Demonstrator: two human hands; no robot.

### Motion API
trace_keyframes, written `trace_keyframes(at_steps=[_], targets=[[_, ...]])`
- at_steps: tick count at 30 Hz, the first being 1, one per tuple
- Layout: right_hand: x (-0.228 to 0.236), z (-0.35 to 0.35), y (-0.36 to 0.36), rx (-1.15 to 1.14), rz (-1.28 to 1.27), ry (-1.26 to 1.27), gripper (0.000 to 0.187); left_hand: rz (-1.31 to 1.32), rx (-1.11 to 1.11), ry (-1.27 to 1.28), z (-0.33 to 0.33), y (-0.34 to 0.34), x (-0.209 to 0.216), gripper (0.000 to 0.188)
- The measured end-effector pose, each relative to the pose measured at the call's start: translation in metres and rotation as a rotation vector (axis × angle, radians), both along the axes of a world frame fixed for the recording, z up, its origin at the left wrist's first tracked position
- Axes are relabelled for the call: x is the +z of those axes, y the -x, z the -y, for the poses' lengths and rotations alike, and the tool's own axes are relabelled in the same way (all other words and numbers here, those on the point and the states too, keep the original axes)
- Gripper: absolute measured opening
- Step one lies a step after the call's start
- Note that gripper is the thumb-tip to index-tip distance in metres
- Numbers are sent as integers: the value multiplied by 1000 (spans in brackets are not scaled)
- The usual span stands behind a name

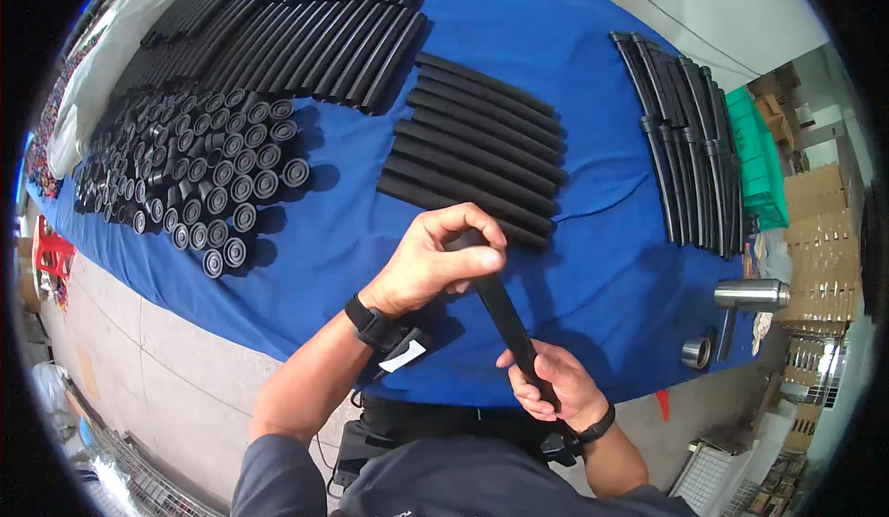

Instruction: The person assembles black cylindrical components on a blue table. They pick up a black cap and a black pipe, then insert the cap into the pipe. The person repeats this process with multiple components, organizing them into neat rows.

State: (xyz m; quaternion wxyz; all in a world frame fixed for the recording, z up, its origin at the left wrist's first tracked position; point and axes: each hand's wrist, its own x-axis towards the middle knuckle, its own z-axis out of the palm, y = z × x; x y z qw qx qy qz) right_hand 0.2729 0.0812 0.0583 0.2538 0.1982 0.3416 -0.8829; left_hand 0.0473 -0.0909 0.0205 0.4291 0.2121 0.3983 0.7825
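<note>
Right hand (556,386): nearest the body, at the near edge of the blue cloth (343,230). Fingers curled, thumb laid along the side; closed about the lower end of a black tube (507,318).

Black tube: slants from the right hand up and leftward, away from the body, over the cloth. Middle stretch exposed between the hands.

Left hand (444,256): farther out, at the tube's upper end. Thumb and index finger bent into a ring around it, little gap left; remaining fingers partly hidden behind, their exact grip cannot be told. Knuckles appear just beside the nearest piece of the row beyond; contact cannot be told.

Edges and room: near cloth edge runs below both wrists. Bare cloth lies right of the held tube, as far as a steel cup (695,352) and a steel flask (750,295) on its side near the right edge.

Farther: row of black tubes (472,147), side by side, ahead of the left hand. Left of it, past a bare strip, a crowd of round black caps (231,165). To the right, past a wider bare strip, a set of collared black tubes (685,147), then a green crate (759,161).

Farthest: long black tubes (315,36), laid in ranks, upper left.
</note>
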Motion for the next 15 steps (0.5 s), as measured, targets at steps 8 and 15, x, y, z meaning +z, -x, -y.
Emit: trace_keyframes(at_steps=[8, 15], targets=[[-2, -1, 0, -8, 11, -127, 50, -237, 105, 132, -7, -9, 0, 20], [5, 6, 1, -29, 27, -210, 50, -281, 160, 151, -6, -11, 1, 18]])
